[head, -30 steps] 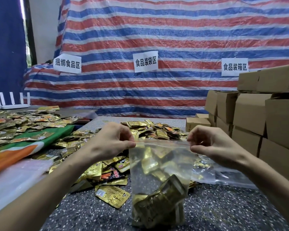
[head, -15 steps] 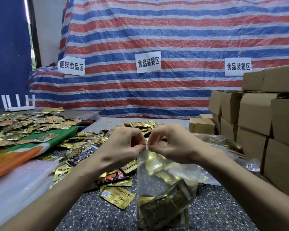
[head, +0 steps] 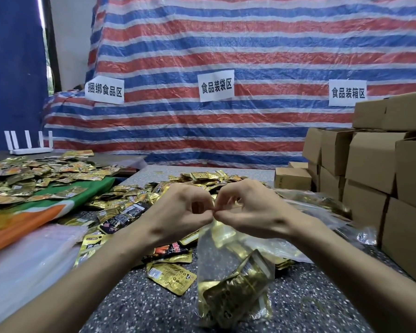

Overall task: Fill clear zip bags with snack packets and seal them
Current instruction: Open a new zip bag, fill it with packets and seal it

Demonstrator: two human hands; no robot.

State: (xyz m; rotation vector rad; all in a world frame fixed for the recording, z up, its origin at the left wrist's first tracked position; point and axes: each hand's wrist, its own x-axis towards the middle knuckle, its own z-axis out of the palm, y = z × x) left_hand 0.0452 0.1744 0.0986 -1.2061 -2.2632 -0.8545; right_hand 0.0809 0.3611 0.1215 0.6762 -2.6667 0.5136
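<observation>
A clear zip bag holding gold snack packets hangs upright over the speckled table. My left hand and my right hand meet at its top edge, fingertips touching, both pinching the zip strip at its middle. The strip itself is hidden by my fingers. Loose gold and black snack packets lie in a heap behind and left of my hands, and one gold packet lies just left of the bag.
Stacked cardboard boxes line the right side. More filled clear bags lie behind my right hand. A pile of empty clear bags sits at the left. Further packets cover a green and orange cloth. A white router stands far left.
One second ago my hands held the bag's top corners wide apart. They have come together at the middle of the top edge, and the bag's mouth is pinched narrow.
</observation>
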